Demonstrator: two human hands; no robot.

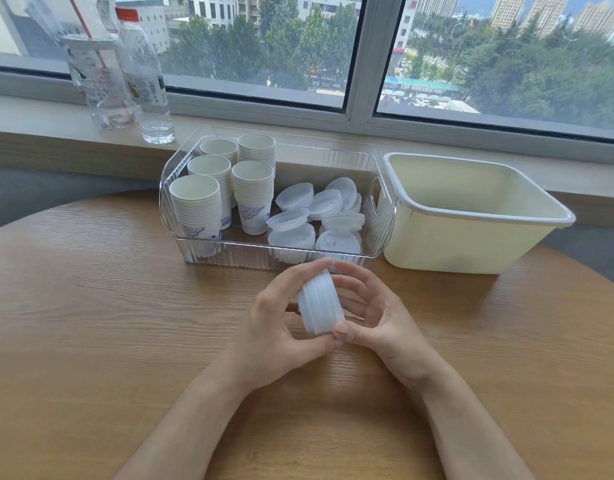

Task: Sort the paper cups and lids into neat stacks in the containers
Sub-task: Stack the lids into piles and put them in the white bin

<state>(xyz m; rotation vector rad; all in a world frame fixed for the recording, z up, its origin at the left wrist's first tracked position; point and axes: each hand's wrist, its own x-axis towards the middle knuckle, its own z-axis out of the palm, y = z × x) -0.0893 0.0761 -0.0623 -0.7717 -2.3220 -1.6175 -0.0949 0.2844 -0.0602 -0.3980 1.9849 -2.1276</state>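
A stack of translucent white lids (321, 303) is held on its side above the table, just in front of the clear container (250, 252). My left hand (281, 323) grips it from the left, and my right hand (371, 306) grips it from the right, thumb on the near rim. Inside the clear container, several stacks of white paper cups (225, 188) with blue print stand upright on the left. Loose and partly stacked lids (319, 216) lie on its right side.
A cream plastic tub (485, 258) sits to the right of the clear container, touching it. A water bottle (144, 77) and a crumpled plastic cup with a red straw (97, 81) stand on the window ledge behind. The round wooden table (90, 323) spreads around my arms.
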